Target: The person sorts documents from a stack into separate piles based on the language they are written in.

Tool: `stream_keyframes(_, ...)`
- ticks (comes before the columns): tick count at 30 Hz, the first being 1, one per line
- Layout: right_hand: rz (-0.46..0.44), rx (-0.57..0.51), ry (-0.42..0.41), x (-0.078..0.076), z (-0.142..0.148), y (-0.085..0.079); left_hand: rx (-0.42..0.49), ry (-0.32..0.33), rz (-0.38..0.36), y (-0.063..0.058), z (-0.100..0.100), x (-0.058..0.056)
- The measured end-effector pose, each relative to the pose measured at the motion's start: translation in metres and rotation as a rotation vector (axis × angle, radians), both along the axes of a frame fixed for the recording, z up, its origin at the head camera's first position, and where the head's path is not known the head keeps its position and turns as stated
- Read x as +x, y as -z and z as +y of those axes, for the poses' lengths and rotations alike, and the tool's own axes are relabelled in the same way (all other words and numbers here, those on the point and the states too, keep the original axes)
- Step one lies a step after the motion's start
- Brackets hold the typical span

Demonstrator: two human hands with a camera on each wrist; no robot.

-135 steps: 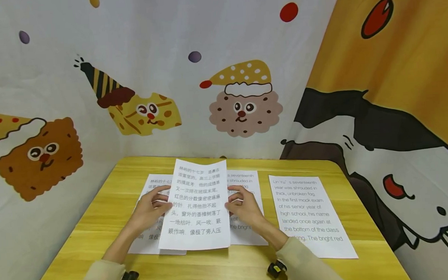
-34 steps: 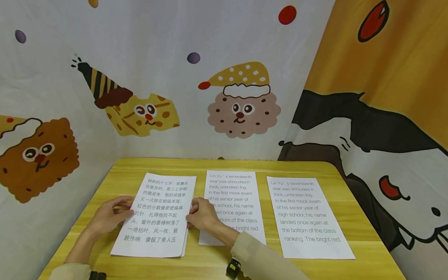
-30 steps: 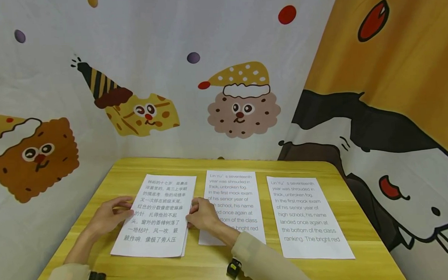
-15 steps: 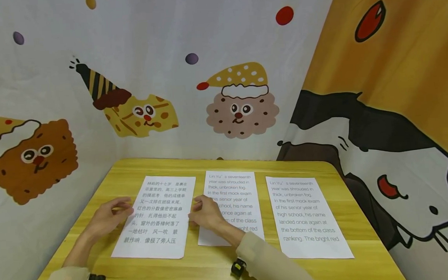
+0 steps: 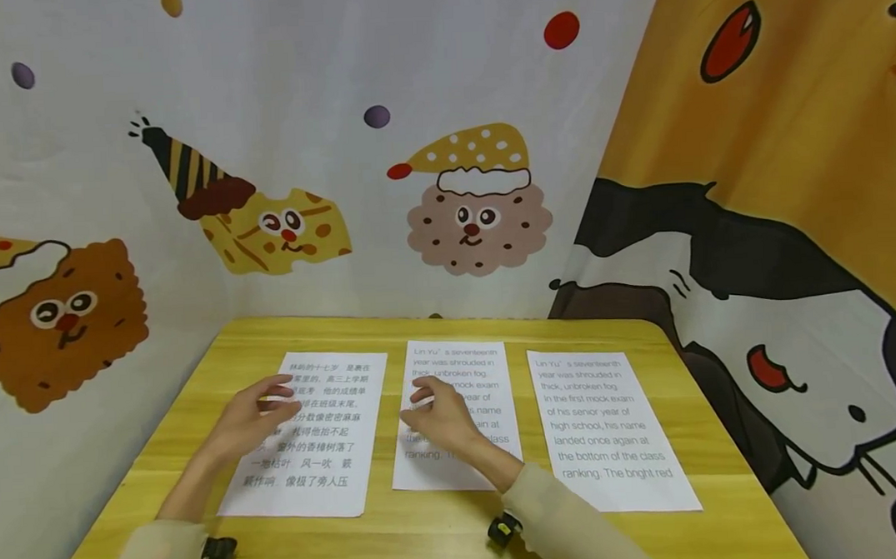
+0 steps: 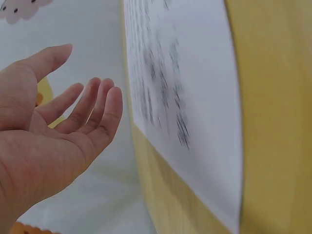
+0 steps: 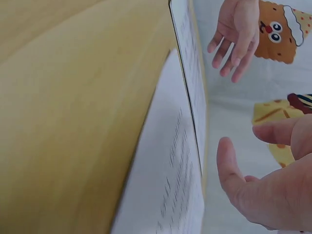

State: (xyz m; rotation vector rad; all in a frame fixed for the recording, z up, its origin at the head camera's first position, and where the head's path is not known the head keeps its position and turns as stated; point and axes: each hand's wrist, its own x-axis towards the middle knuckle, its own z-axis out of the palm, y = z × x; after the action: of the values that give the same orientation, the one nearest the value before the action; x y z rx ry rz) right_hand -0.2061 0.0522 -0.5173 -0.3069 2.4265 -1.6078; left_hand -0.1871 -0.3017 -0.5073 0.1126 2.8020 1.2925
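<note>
Three piles or sheets of white printed paper lie in a row on the table. My left hand (image 5: pixel 254 413) hovers over the left edge of the left paper stack (image 5: pixel 320 452), which bears Chinese text. In the left wrist view its fingers are spread loosely, with nothing between them. My right hand (image 5: pixel 446 417) is raised over the middle sheet (image 5: pixel 456 475), printed in English, and covers part of its lines. Thumb and forefinger (image 7: pixel 229 163) stand apart in the right wrist view, holding nothing. The right-hand English sheet (image 5: pixel 605 431) lies apart from both hands.
The yellow wood-grain table (image 5: pixel 422 539) has rounded far corners. A white curtain (image 5: pixel 297 86) with cartoon biscuits and cheese hangs behind it, and an orange patterned cloth (image 5: pixel 666 111) is at the right. Each wrist wears a small black camera (image 5: pixel 504 527).
Both hands earlier held a Chinese-text sheet up, then laid it on the left stack, whose edges now line up. They have since let go, lifted and moved right.
</note>
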Motion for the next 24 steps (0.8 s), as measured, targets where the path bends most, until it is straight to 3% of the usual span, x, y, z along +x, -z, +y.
stream_keyframes(14, 0.127, 0.095, 0.099, -0.002, 0.068, -0.015, 0.095, 0.146, 0.021, -0.009, 0.056, -0.019)
stream_keyframes(24, 0.114, 0.171, 0.159, 0.005, 0.107, -0.016, 0.118, 0.206, 0.015, -0.009, 0.094, -0.029)
